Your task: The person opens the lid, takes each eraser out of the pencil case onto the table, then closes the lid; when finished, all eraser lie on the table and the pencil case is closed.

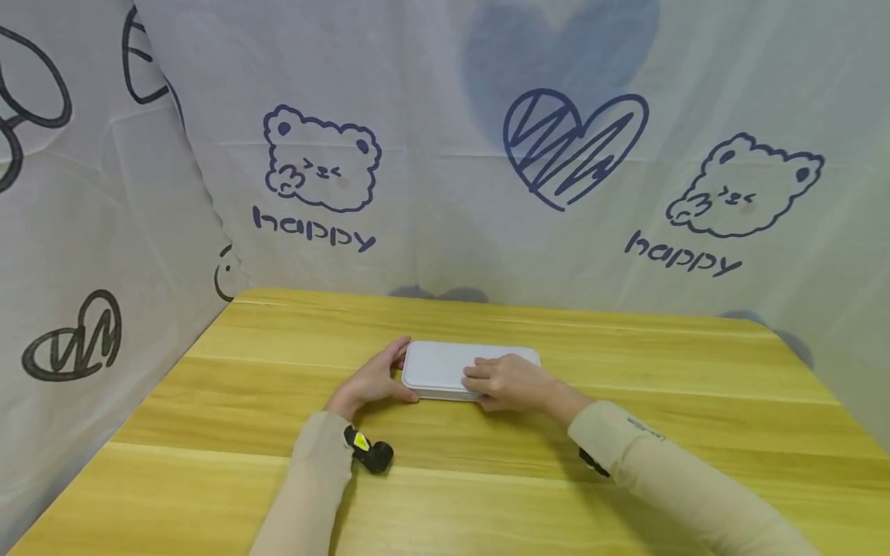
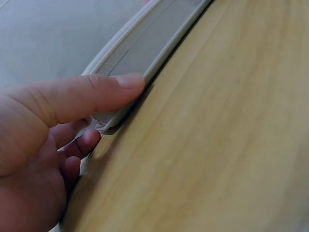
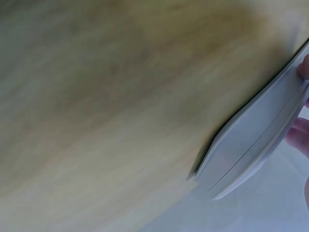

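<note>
A flat white rectangular box (image 1: 438, 367) with rounded corners lies on the wooden table, its long side toward me. My left hand (image 1: 375, 380) grips its left end; in the left wrist view the thumb (image 2: 111, 94) presses on the front side while the other fingers curl behind the corner. From the right, my right hand (image 1: 514, 382) reaches over the box, its fingers bent on top and the thumb at the front side. A thin seam runs along the box's side (image 3: 251, 137) in the right wrist view, where my right fingertips (image 3: 298, 137) pinch the edge.
The wood-grain table (image 1: 445, 494) extends on all sides of the box. Behind it and at the left hangs a white cloth (image 1: 431, 193) printed with bears, hearts and the word happy. A black wrist camera (image 1: 371, 454) sticks out from my left sleeve.
</note>
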Available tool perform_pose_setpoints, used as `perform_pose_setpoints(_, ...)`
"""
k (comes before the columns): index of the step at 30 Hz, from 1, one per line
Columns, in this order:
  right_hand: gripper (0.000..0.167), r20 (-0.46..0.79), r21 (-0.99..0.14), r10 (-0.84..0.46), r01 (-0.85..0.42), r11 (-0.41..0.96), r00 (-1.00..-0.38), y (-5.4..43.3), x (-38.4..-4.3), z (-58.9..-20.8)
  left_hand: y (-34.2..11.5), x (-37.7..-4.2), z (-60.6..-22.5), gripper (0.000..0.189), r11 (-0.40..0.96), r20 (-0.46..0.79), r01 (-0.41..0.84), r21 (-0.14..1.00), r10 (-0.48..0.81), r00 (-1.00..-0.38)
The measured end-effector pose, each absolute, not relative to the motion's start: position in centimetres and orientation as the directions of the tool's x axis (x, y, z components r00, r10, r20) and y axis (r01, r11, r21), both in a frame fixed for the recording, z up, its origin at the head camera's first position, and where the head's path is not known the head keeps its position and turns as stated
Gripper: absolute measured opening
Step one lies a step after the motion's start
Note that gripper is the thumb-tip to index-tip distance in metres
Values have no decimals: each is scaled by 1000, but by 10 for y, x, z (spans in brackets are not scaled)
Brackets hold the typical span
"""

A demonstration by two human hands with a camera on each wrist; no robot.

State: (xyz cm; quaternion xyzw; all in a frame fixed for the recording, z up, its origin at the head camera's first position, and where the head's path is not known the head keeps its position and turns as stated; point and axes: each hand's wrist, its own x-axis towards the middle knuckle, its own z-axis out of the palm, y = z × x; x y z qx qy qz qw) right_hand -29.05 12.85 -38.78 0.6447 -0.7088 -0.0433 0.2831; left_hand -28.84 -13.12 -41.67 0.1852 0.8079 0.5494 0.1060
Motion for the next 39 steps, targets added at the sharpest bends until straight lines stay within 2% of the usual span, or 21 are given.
perform_pose_setpoints(15, 30, 319, 540, -947, -829, 145, 43, 124, -289, -392, -132, -289, -418, 98, 311, 42, 191, 931, 428, -903)
perform_pose_setpoints(34, 29, 314, 586, -946, -800, 131, 75, 124, -287, -396, -133, -289, -419, 98, 328, 31, 190, 926, 433, -901)
perform_pose_setpoints(39, 30, 337, 581, -934, -807, 110, 116, 122, -289, -392, -135, -290, -420, 98, 326, 40, 205, 923, 448, -893)
